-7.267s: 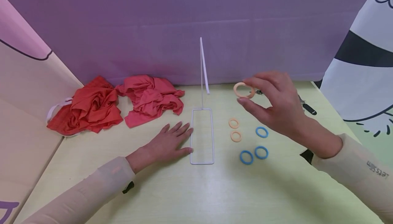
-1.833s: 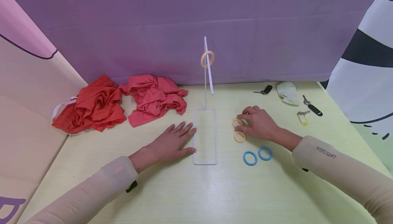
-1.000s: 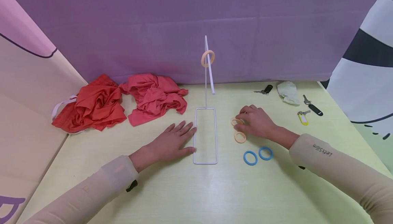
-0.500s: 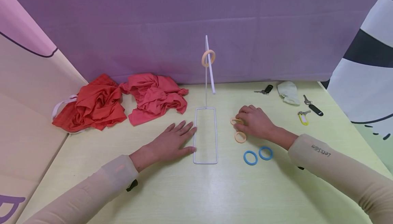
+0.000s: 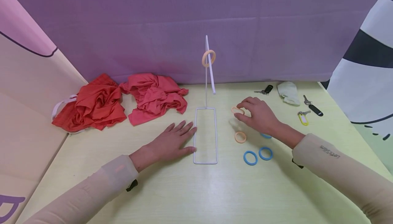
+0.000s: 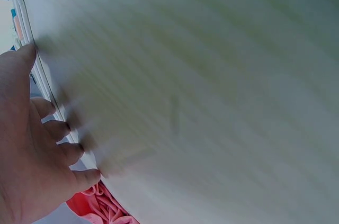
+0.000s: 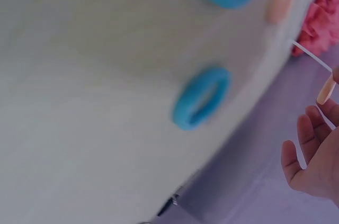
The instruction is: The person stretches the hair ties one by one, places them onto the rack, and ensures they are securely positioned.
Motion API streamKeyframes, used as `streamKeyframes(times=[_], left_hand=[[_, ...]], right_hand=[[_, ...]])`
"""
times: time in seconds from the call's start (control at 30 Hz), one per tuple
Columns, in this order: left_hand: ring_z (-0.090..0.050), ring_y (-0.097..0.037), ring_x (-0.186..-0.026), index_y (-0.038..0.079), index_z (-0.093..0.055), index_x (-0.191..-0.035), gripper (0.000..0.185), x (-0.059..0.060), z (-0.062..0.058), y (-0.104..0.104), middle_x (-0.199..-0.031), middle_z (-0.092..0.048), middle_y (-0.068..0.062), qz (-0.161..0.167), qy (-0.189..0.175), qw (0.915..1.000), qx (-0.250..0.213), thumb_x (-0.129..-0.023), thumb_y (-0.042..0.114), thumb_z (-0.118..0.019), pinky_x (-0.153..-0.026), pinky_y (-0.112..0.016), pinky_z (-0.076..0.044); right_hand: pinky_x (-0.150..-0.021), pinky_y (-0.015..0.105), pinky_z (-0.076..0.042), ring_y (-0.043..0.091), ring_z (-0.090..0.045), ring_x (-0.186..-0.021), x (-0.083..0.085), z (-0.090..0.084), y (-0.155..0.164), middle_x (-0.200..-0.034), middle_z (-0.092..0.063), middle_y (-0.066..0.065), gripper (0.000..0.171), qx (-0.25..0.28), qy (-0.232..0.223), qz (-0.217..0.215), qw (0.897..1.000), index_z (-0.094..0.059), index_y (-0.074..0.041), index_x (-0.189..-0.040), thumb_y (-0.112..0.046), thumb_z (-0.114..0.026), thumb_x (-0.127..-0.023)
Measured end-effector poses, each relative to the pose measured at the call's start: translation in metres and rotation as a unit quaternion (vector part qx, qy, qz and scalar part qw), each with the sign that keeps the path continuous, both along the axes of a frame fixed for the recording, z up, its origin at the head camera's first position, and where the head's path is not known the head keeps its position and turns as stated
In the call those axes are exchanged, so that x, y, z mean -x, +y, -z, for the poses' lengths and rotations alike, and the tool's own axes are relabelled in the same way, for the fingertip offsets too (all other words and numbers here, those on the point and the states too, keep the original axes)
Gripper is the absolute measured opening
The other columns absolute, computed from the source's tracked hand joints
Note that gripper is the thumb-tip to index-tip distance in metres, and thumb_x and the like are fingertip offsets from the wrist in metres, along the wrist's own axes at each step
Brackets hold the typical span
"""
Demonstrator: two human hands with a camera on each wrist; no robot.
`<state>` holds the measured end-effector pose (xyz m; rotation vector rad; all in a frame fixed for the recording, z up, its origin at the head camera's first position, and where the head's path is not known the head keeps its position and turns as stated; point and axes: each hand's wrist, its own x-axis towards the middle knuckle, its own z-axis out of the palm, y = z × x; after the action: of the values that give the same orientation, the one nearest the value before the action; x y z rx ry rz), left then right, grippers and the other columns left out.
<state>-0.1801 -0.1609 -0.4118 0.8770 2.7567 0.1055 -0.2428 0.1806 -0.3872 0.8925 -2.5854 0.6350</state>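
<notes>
One peach ring (image 5: 208, 58) is already hung on the wire stand (image 5: 206, 80), a second (image 5: 237, 110) is pinched off the table by the right hand (image 5: 258, 117), and a third (image 5: 240, 137) plus three blue rings (image 5: 250, 158) are left beside it, while the stand's base is steadied by the flat left hand (image 5: 172, 143).

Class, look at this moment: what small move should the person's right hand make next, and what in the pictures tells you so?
Probably lift the peach ring, pinched in the right hand, up toward the wire stand. One peach ring already hangs on its slanted arm, and the left hand rests flat against the base.
</notes>
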Motion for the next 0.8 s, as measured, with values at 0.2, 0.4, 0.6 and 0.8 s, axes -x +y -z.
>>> streamKeyframes(times=[0.2,0.4,0.6,0.8], left_hand=[[-0.008,-0.029,-0.158,0.023,-0.018,-0.162,0.081,0.000,-0.001,0.001,-0.170,-0.014,-0.001,-0.005,-0.003,1.0000,0.003,-0.098,0.068,-0.041,-0.125,-0.059,-0.015],[-0.009,-0.029,-0.158,0.023,-0.019,-0.162,0.081,-0.001,-0.002,0.001,-0.170,-0.014,-0.002,-0.007,-0.006,1.0000,0.000,-0.098,0.067,-0.043,-0.124,-0.060,-0.015],[-0.008,-0.029,-0.158,0.023,-0.019,-0.162,0.081,0.000,-0.002,0.001,-0.170,-0.014,-0.001,-0.007,-0.005,1.0000,-0.001,-0.098,0.067,-0.042,-0.125,-0.060,-0.014],[-0.008,-0.030,-0.158,0.023,-0.018,-0.162,0.081,0.000,-0.002,0.000,-0.170,-0.014,-0.002,-0.005,-0.007,1.0000,0.001,-0.098,0.067,-0.042,-0.125,-0.058,-0.014]], right_hand=[[-0.076,0.039,-0.049,0.026,-0.062,-0.090,-0.003,-0.026,-0.001,-0.101,-0.070,0.010,0.022,0.069,0.027,-0.011,0.997,-0.074,-0.004,-0.102,-0.020,-0.077,-0.087],[-0.080,0.034,-0.045,0.025,-0.062,-0.097,-0.011,-0.056,-0.004,-0.101,-0.069,0.008,0.020,0.117,0.053,-0.020,0.992,-0.074,-0.005,-0.102,-0.014,-0.079,-0.085],[-0.084,0.032,-0.044,0.026,-0.059,-0.107,-0.026,-0.085,-0.007,-0.106,-0.068,0.009,0.022,0.145,0.069,-0.034,0.986,-0.074,-0.004,-0.105,-0.010,-0.078,-0.084],[-0.086,0.021,-0.043,0.026,-0.059,-0.107,-0.044,-0.108,-0.012,-0.107,-0.069,0.010,0.025,0.174,0.113,-0.061,0.976,-0.075,-0.003,-0.107,-0.007,-0.078,-0.082]])
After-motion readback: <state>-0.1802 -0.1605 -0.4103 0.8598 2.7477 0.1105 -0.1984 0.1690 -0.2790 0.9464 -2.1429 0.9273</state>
